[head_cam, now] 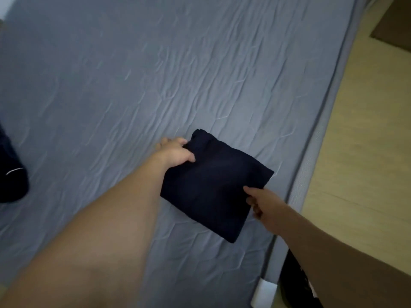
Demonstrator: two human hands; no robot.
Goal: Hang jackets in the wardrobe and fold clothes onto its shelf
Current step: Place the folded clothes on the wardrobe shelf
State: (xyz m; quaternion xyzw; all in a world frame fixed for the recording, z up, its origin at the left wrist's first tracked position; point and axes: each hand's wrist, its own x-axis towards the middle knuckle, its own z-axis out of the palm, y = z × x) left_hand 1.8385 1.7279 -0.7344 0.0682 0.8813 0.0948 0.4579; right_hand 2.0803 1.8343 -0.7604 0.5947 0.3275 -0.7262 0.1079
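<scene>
Navy folded cloth square [213, 185] lies on the grey-sheeted bed [111, 85] between our hands, left hand [175, 152] and right hand [262, 203] pinching opposite edges.

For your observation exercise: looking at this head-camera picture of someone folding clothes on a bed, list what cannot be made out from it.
- Wardrobe and shelf: outside the head view.
- Folded dark garment: what kind it is; the folds hide its shape.
- Left hand: fingertips tucked under the garment's edge.
- Right hand: grip blurred, fingers partly under the cloth.
- Second dark garment: cut off by the left frame edge.
- Dark item on the floor: hidden by the right forearm and frame edge.
</scene>
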